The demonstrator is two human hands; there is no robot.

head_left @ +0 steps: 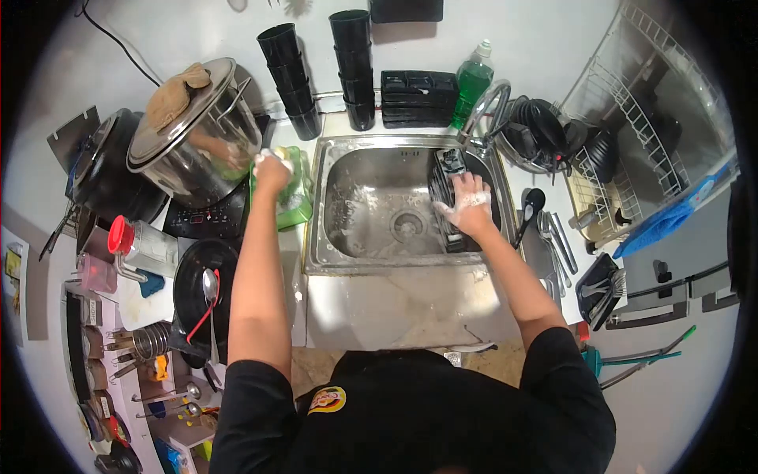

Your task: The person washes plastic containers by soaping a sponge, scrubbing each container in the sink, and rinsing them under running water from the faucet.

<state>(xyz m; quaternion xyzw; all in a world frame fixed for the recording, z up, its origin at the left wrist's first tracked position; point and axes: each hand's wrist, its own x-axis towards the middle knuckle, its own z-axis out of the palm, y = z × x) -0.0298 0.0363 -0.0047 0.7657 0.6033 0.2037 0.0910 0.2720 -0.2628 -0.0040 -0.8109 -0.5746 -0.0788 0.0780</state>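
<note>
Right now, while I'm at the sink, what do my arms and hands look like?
Short black sleeves end near your elbows, leaving the forearms bare. Your left hand and right hand show no gloves, and both carry white suds. No watch or bracelet shows on either wrist.

1. My left hand (272,174), fingers curled and foamy, was over a green tub (295,218) of suds left of the sink (379,268); what it held, I couldn't tell.
2. My right hand (472,208), also soapy, lay spread against black trays (451,163) at the sink's right side.
3. Behind the sink stood two stacks of black cups (290,83), a pile of dark trays (417,99) and a green bottle (475,83) near the faucet (483,114).
4. A black ladle (534,200) and cutlery (560,243) lay on the right.
</note>
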